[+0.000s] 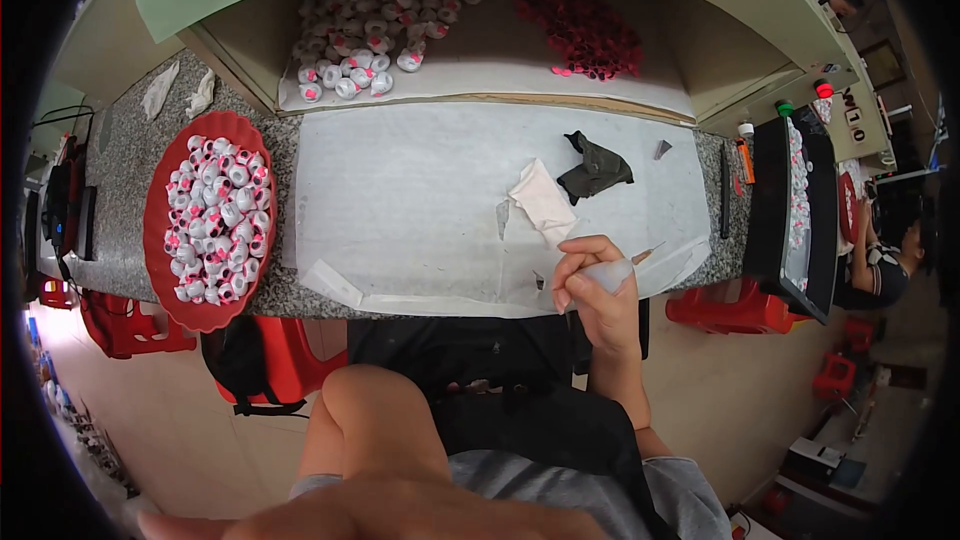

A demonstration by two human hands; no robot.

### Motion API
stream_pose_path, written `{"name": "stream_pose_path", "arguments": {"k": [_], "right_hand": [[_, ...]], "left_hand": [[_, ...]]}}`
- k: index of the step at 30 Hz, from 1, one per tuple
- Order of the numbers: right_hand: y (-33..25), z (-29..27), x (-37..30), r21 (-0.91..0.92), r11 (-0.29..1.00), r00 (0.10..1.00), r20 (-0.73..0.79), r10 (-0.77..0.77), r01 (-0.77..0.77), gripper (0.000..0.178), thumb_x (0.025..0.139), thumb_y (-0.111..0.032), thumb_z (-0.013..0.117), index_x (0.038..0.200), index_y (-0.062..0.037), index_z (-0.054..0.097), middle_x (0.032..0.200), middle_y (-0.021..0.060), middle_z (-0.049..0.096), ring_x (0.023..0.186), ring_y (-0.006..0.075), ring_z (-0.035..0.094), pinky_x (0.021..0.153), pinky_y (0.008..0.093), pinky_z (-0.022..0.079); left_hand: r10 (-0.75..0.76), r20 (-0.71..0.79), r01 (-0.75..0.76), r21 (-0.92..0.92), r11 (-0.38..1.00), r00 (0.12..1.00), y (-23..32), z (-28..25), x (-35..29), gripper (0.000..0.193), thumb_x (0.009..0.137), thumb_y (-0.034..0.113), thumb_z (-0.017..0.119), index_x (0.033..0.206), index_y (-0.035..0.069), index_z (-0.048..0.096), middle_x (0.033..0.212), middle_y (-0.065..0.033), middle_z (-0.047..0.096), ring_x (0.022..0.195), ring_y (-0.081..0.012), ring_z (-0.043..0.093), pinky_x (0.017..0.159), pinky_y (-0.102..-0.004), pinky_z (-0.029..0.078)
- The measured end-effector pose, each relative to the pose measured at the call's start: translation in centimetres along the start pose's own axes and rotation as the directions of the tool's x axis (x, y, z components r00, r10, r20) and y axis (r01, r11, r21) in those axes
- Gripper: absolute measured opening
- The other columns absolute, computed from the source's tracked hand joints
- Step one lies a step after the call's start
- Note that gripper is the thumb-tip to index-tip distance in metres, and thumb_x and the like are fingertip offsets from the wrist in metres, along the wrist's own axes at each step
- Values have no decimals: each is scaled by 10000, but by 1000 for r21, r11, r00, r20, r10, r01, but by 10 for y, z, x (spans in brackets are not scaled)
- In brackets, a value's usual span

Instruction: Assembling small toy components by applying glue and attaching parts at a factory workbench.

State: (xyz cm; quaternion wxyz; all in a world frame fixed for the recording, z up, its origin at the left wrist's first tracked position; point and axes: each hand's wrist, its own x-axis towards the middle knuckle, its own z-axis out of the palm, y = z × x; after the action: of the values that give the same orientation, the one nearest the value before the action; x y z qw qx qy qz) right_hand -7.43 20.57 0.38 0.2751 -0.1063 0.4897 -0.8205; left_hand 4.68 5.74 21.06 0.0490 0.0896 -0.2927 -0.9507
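A small squeeze bottle [612, 273] was gripped by the right hand [598, 292] at lower centre-right, the blurred left hand [390, 515] was unreadable, and spillage onto the white sheet [420, 200] was judged possible if oversqueezed.

A red tray [160, 240] carries white-and-pink caps [218, 220] on a speckled grey desk [125, 165] covered by a white sheet [400, 200], with a dark green cloth [597, 171] and red stools [735, 308].
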Motion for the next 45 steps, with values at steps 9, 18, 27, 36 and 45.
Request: {"name": "stream_pose_path", "arguments": {"k": [9, 18, 27, 36, 45], "right_hand": [[0, -2, 1, -45, 999, 1000, -2, 12, -12, 277, 692, -29, 543, 937, 57, 447, 687, 118, 514, 522, 134, 465, 478, 243, 390], [-4, -7, 4, -24, 999, 1000, -14, 24, -25, 272, 686, -23, 542, 935, 51, 458, 690, 111, 520, 537, 125, 474, 494, 235, 389], [4, -24, 13, 8, 1000, 1000, 4, -4, 4, 265, 677, 5, 537, 924, 57, 456, 687, 119, 521, 536, 131, 479, 479, 235, 394], [9, -18, 8, -26, 997, 996, 44, 75, -74, 265, 673, 32, 527, 928, 57, 460, 674, 123, 526, 534, 138, 485, 485, 228, 401], [4, -18, 3, -2, 998, 992, 110, -64, 65, 360, 671, -75, 471, 977, -48, 282, 964, 163, 347, 595, 222, 498, 385, 267, 426]], "left_hand": [[25, 492, 63, -162, 985, 870, 1, -35, 34, 114, 739, 33, 509, 697, 82, 416, 671, -37, 508, 531, -145, 451, 509, -215, 400], [478, 178, -376, -412, 830, 860, -26, -43, 35, 250, 793, 67, 428, 557, 42, 510, 664, -43, 545, 599, -130, 517, 568, -200, 440], [320, 213, -355, 790, 500, 923, -43, -100, 210, 283, 808, 227, 444, 603, 32, 464, 493, 1, 417, 476, -34, 345, 430, -195, 248], [268, 713, 3, 350, -937, 648, -58, -182, 385, 222, 680, 92, 494, 887, 85, 573, 846, -143, 559, 875, -315, 508, 724, -451, 399], [373, 263, -266, 963, -46, 890, -47, -134, 273, 167, 710, 61, 515, 864, 75, 579, 854, -90, 561, 729, -182, 546, 678, -301, 423]]}}
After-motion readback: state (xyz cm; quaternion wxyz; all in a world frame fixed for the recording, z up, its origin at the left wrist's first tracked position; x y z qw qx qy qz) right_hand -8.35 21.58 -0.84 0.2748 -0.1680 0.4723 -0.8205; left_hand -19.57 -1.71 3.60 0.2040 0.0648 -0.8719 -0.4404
